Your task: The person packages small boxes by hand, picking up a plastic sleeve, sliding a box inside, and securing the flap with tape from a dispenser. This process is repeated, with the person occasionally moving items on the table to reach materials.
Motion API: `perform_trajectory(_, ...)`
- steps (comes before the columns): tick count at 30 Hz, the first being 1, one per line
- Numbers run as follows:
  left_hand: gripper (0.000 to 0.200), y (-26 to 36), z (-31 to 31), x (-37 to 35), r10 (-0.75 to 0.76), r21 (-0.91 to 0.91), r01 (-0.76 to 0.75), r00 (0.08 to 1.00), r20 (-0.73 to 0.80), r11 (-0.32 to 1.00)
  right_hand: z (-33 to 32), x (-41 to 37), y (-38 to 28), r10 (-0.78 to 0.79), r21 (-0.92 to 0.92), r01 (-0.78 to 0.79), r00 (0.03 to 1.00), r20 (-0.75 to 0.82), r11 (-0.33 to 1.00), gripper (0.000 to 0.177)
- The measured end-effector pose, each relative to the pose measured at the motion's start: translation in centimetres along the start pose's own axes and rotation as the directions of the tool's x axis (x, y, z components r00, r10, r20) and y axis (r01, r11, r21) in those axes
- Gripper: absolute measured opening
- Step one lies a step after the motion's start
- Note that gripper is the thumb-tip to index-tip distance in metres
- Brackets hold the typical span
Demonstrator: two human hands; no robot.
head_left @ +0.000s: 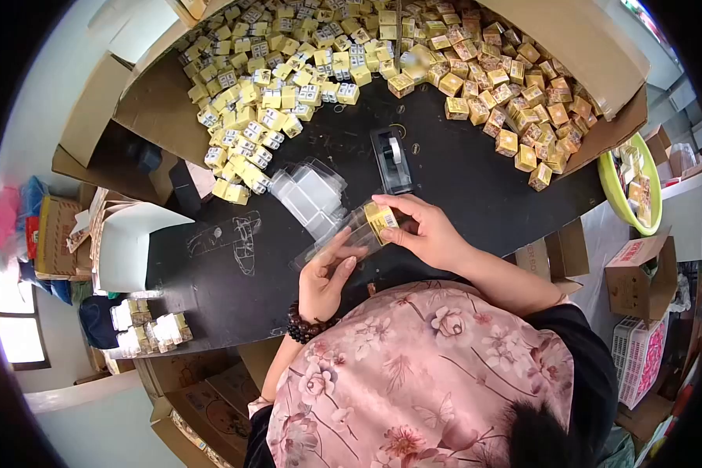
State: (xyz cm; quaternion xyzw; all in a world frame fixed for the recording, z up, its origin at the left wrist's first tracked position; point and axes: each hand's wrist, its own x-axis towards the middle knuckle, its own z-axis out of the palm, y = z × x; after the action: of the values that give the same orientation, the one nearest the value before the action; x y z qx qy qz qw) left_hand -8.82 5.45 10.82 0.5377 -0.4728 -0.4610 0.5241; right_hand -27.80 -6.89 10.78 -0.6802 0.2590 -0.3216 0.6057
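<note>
My right hand [425, 232] grips a small yellow box [381, 221] with a barcode label, fingers closed on it near the table's front edge. The box sits at the right end of a clear plastic case [359, 232]. At the left part of that case is my left hand [327, 274], its thumb and fingers around the clear plastic. Just beyond my hands lie several flat, clear plastic cases [310, 195] in a stack. A black tape dispenser [394, 160] stands behind the yellow box.
Piles of yellow boxes [312, 66] and orange-yellow boxes [487, 70] fill the back, between cardboard walls [160, 105]. Wrapped packs [152, 331] stand on the black table [210, 304] at left. A green basket [654, 209] and a carton [639, 277] are at right.
</note>
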Motion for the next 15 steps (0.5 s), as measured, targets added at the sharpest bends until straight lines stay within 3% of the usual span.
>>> perform_trajectory(2, 0.043, 0.4, -0.2, -0.1, -0.006, 0.037, 0.006, 1.0, -0.004, 0.999, 0.2, 0.3, -0.1, 0.074, 0.081, -0.075, 0.997, 0.013, 0.994, 0.046)
perform_trajectory(3, 0.041, 0.7, -0.4, -0.1, 0.013, 0.144, -0.013, 1.0, -0.003, 0.989, 0.4, 0.3, 0.0, 0.073, 0.08, -0.074, 0.997, 0.016, 0.994, 0.046)
perform_trajectory(4, 0.038, 0.8, -0.4, -0.1, 0.031, 0.249, -0.03, 1.0, -0.001, 0.968, 0.8, 0.2, 0.2, 0.078, 0.196, -0.074, 0.997, -0.014, 0.978, 0.046)
perform_trajectory(5, 0.038, 0.9, -0.4, -0.2, 0.03, 0.247, -0.028, 1.0, -0.005, 0.969, 1.2, 0.1, 0.3, 0.088, 0.309, -0.072, 0.995, -0.041, 0.948, 0.046)
perform_trajectory(8, 0.028, 1.2, -0.3, -0.3, 0.085, 0.287, -0.064, 0.994, -0.064, 0.956, 2.3, 0.0, -0.2, 0.043, 0.389, 0.004, 0.993, -0.112, 0.921, 0.047)
perform_trajectory(12, 0.019, 1.1, -0.2, -0.2, 0.169, 0.389, -0.123, 0.982, -0.086, 0.913, 2.9, 0.1, -0.2, 0.024, 0.445, 0.046, 0.988, -0.15, 0.895, 0.046)
perform_trajectory(13, 0.018, 0.9, -0.3, -0.2, 0.201, 0.455, -0.145, 0.976, -0.078, 0.879, 2.9, 0.2, -0.4, -0.01, 0.397, 0.082, 0.983, -0.181, 0.914, 0.044)
perform_trajectory(15, 0.017, 1.0, -0.3, -0.3, 0.186, 0.412, -0.129, 0.977, -0.101, 0.902, 2.8, 0.3, -0.6, -0.046, 0.346, 0.117, 0.977, -0.208, 0.931, 0.043)
